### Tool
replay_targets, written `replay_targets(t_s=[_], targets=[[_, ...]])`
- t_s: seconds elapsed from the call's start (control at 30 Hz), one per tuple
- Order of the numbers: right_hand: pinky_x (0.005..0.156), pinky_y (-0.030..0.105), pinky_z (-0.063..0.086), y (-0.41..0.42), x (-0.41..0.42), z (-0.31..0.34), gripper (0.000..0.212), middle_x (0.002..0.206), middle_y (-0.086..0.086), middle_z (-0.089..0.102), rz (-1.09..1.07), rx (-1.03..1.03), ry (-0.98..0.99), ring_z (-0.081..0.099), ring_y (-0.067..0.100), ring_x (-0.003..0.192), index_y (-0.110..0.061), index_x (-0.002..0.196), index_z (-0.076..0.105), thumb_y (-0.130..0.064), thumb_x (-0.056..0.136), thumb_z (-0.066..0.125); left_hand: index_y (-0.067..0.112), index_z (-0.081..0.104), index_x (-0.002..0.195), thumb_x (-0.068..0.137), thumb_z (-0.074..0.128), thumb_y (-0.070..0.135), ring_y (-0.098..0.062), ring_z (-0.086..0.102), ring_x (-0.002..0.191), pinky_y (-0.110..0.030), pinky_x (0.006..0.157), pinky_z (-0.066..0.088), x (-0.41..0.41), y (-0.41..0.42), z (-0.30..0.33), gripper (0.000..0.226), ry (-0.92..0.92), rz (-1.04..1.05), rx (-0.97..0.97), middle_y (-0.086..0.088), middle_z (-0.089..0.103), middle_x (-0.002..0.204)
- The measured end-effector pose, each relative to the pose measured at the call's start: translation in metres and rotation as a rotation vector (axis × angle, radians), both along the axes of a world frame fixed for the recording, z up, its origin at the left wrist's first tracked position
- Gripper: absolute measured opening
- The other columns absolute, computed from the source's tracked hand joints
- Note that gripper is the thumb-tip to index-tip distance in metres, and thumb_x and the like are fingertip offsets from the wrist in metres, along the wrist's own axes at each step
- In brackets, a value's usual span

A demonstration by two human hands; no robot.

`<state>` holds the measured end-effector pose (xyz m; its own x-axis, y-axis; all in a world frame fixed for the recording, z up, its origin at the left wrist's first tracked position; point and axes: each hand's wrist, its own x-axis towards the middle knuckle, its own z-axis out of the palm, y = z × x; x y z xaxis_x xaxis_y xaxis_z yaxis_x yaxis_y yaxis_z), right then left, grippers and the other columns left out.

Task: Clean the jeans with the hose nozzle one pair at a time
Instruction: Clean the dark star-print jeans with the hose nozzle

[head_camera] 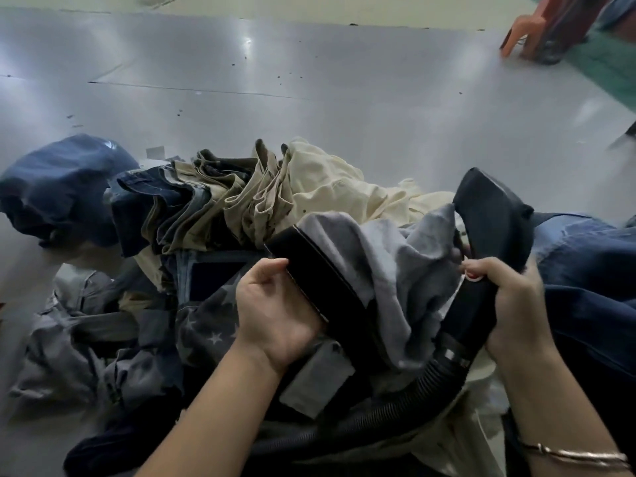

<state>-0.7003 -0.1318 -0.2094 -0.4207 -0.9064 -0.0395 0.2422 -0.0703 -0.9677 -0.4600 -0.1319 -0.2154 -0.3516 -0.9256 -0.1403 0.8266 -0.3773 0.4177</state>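
A grey pair of jeans (406,270) with a dark waistband edge (320,270) lies bunched in front of me. My left hand (275,315) grips that dark edge from the left. My right hand (506,297) holds the black hose nozzle (492,211), fingers curled round its neck, the wide head pointing up above the grey cloth. The ribbed black hose (406,397) runs down and left from the nozzle under the jeans.
Folded khaki and dark jeans (213,201) are stacked behind, with cream trousers (330,184). A blue bundle (58,187) lies far left, star-print jeans (210,325) below, blue denim (592,256) at right. All rest on a grey metal table (309,80). Orange stool legs (537,32) stand far right.
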Motion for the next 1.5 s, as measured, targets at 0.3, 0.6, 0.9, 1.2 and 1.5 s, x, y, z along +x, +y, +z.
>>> replay_targets(t_s=[0.3,0.6,0.9,1.2,1.5], targets=[[0.074,0.022,0.054,0.018,0.01,0.006,0.057,0.101,0.015,0.069,0.229,-0.228,-0.035,0.068,0.027,0.106,0.0,0.118,0.052,0.006,0.061,0.055,0.001,0.076,0.081,0.076,0.052,0.024,-0.026,0.07,0.082,-0.035,0.077,0.059,-0.024,-0.012,-0.003,0.033,-0.12,0.015,0.002,-0.017,0.071,0.084],[0.073,0.025,0.056,0.028,0.007,0.01,0.056,0.082,0.011,0.067,0.323,-0.181,-0.015,0.069,0.038,0.099,0.008,0.117,0.047,0.006,0.061,0.054,0.014,0.076,0.102,0.071,0.065,0.055,-0.025,0.066,0.108,-0.041,0.092,0.053,-0.014,-0.015,0.003,0.053,-0.145,-0.042,0.031,-0.008,0.071,0.112],[0.052,0.029,0.054,0.043,0.01,0.016,0.045,0.049,0.016,0.054,0.348,-0.008,0.084,0.057,0.031,0.047,-0.004,0.102,0.055,0.0,0.057,0.059,0.014,0.078,0.096,0.071,0.067,0.043,-0.024,0.069,0.099,-0.036,0.081,0.056,-0.011,-0.009,0.006,0.04,-0.142,0.04,-0.044,-0.007,0.073,0.103],[0.042,0.021,0.044,0.058,0.021,0.03,0.057,0.049,0.015,0.055,0.531,0.065,0.08,0.054,0.025,0.041,-0.031,0.1,0.068,0.003,0.054,0.061,0.007,0.071,0.111,0.074,0.069,0.035,-0.029,0.063,0.112,-0.044,0.101,0.045,-0.007,-0.004,0.013,0.047,-0.125,-0.013,-0.179,-0.014,0.069,0.114],[0.042,0.029,0.046,0.065,0.044,0.031,0.06,0.06,0.008,0.061,0.764,0.18,0.127,0.055,0.029,0.042,-0.027,0.1,0.062,-0.017,0.043,0.071,-0.003,0.058,0.125,0.085,0.046,0.036,-0.035,0.058,0.118,-0.044,0.097,0.044,-0.027,-0.006,0.008,0.057,-0.245,-0.011,0.023,-0.023,0.06,0.127]])
